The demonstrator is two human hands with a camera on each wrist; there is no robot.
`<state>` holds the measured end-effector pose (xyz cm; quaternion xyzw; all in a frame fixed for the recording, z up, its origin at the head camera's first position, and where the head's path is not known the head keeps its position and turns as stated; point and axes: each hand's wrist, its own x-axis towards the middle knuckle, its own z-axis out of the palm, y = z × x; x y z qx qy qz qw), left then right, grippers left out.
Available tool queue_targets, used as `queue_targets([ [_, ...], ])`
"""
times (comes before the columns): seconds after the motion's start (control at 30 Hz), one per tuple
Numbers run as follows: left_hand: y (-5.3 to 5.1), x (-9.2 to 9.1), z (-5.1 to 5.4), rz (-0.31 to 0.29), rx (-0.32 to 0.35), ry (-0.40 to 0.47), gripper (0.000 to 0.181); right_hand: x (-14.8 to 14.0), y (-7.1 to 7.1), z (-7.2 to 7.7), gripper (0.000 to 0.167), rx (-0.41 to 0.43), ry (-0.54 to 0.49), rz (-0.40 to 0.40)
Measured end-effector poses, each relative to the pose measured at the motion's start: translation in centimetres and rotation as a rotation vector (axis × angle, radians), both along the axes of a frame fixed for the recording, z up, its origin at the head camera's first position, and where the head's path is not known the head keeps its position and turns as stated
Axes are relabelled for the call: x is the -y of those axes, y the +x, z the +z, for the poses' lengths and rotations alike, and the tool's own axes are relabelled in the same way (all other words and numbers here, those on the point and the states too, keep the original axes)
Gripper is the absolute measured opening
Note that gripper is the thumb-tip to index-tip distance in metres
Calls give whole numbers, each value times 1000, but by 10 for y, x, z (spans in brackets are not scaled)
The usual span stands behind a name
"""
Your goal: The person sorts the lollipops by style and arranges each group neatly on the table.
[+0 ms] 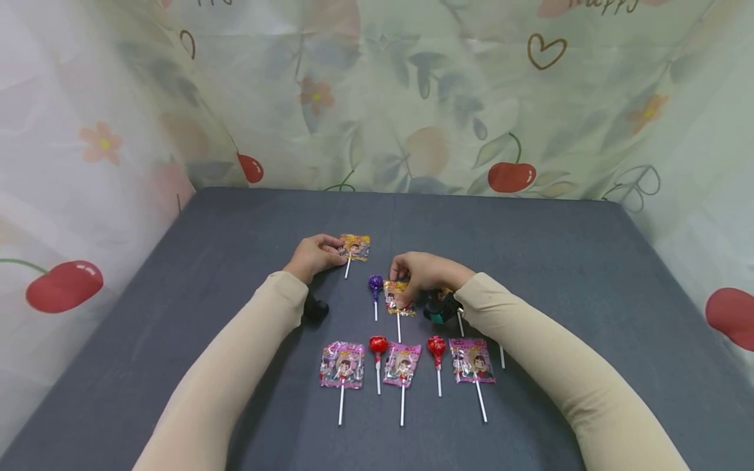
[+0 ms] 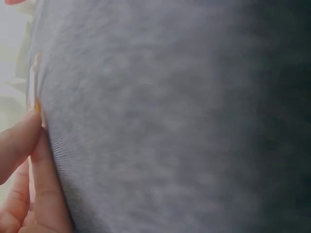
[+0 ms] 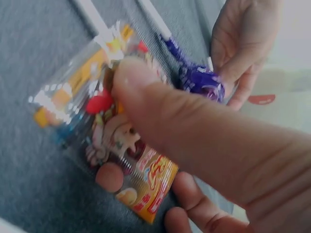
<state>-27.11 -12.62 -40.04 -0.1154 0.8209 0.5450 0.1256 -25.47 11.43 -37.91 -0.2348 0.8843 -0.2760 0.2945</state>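
Observation:
My left hand pinches the left edge of an orange-wrapped lollipop toward the back of the table; the left wrist view catches thumb and fingers together at its edge. Nearer the middle, my right hand holds a second orange-wrapped lollipop. Its thumb lies across the clear and orange packet, and a fingertip shows at the packet's far side. Between the two packets lies a purple ball lollipop with its white stick toward me. Under the right wrist another orange packet is mostly hidden, its stick showing.
A front row holds pink-wrapped lollipops at left, middle and right, with red ball lollipops between them. One more white stick pokes out beside the right sleeve. Patterned curtains surround the dark grey table.

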Motion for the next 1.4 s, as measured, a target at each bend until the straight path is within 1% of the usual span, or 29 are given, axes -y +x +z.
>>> queue_targets([
  [0.1, -2, 0, -1, 1, 17, 13, 43, 2, 3, 0, 40, -8, 14, -12],
  [0.13, -3, 0, -1, -4, 16, 31, 42, 2, 4, 1, 40, -13, 19, -14],
  [0.23, -4, 1, -1, -15, 26, 55, 43, 3, 6, 3, 41, -51, 46, -16],
  [0.33, -4, 1, -1, -15, 31, 49, 44, 3, 8, 7, 44, -95, 64, -23],
  [0.4, -2, -1, 0, -7, 40, 27, 45, 3, 10, 11, 45, -124, 65, -30],
  [0.53, 0, -3, 3, -2, 38, -7, 46, 2, 13, 17, 44, -164, 32, -50],
  [0.63, 0, -3, 4, -2, 37, -23, 45, 2, 16, 22, 41, -174, -2, -64],
  [0.77, 1, -3, 4, -1, 25, -23, 45, 1, 21, 31, 40, -197, -50, -81],
  [0.87, -1, -2, 1, 2, 24, -29, 44, 0, 23, 37, 40, -238, -76, -94],
  [1.0, -2, -1, 1, 4, 29, -19, 44, 0, 24, 45, 38, -283, -109, -118],
  [1.1, -1, -1, 3, 5, 19, 13, 43, 0, 22, 49, 35, -306, -154, -165],
  [1.2, -1, -1, 2, 3, 8, 19, 42, 2, 17, 52, 35, -307, -210, -224],
  [1.3, 0, -1, 2, 2, 3, 4, 43, 4, 8, 52, 37, -289, -265, -269],
  [1.4, 2, -1, 3, 6, 1, 4, 45, 6, -2, 48, 40, -258, -288, -310],
])
